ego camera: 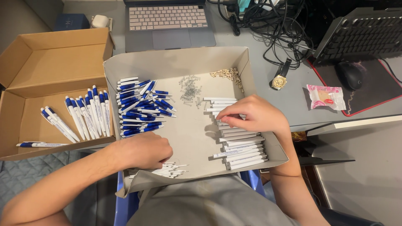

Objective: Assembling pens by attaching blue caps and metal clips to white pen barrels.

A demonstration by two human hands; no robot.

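A shallow grey cardboard tray (176, 62) lies in front of me with pen parts in it. My left hand (144, 150) rests, fingers curled, on a small heap of thin white refills (173, 169) at the tray's near edge. My right hand (251, 114) reaches down onto a row of white pen barrels (243, 152) on the right side, fingertips pinching at one. A pile of blue-and-white pen pieces (140, 109) fills the left part. Small springs (189, 88) and tiny beige parts (226, 74) lie toward the back.
An open brown box (46, 54) at the left holds finished blue-and-white pens (86, 115). Behind the tray are a laptop (169, 23), tangled cables (276, 25), a wristwatch (280, 77), a black keyboard (360, 33), a mouse (349, 75) and a pink wrapped snack (326, 97).
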